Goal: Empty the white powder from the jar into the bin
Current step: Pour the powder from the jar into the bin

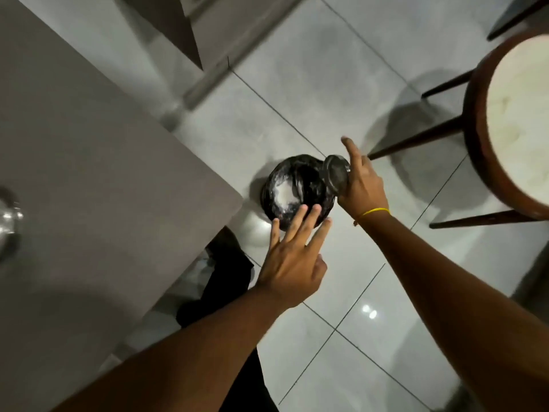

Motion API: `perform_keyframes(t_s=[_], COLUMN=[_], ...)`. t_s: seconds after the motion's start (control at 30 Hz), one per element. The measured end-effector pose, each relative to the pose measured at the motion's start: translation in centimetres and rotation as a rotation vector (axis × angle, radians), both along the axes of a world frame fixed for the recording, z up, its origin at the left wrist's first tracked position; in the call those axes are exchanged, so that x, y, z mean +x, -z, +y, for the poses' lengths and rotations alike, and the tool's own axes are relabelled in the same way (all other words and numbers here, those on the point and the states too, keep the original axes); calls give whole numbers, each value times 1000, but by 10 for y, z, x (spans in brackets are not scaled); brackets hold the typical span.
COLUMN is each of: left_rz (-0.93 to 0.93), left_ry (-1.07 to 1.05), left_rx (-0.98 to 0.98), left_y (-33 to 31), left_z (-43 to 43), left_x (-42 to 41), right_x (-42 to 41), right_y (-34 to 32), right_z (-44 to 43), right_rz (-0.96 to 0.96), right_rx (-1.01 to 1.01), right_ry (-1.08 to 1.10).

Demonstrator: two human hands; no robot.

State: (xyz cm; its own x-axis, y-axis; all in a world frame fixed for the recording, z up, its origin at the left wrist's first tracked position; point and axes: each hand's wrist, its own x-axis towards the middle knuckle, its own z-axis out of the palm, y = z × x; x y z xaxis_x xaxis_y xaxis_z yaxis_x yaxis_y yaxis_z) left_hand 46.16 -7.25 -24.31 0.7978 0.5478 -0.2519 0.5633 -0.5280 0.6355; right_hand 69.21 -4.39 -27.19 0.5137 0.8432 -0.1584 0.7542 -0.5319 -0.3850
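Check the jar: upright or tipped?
Tipped. The right hand holds the jar on its side over the bin, white powder already inside.

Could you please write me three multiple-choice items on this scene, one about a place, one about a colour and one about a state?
1. Where does the bin stand?
A. On the table
B. On the floor by the table corner
C. On the stool

2. What colour is the band on the right wrist?
A. Yellow
B. Blue
C. Red

3. What is the left hand doing?
A. Gripping the jar
B. Holding a lid
C. Open, fingers spread, holding nothing

Answers:
1 B: the bin sits on the floor tiles just off the corner of the table.
2 A: the band is yellow.
3 C: the left hand is spread near the bin's rim, while the right hand holds the jar tipped at the bin, with powder inside.
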Motion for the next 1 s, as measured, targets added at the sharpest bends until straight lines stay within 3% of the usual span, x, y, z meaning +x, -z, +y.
perform_keyframes(t_s=[0.17, 0.3, 0.73, 1.0], left_rz=[149, 207, 206, 202], left_ry=[-49, -83, -111, -121], left_rx=[-25, -44, -54, -35], left_y=[76, 107, 107, 109], left_z=[-7, -6, 7, 7], left_x=[-40, -59, -52, -50], right_x=[0, -3, -9, -4], right_y=[85, 130, 143, 156], right_z=[0, 6, 37, 42], right_rz=[-111, -108, -105, -120], right_rx=[-115, -267, -392, -426], right_ry=[-219, -232, -457, -474])
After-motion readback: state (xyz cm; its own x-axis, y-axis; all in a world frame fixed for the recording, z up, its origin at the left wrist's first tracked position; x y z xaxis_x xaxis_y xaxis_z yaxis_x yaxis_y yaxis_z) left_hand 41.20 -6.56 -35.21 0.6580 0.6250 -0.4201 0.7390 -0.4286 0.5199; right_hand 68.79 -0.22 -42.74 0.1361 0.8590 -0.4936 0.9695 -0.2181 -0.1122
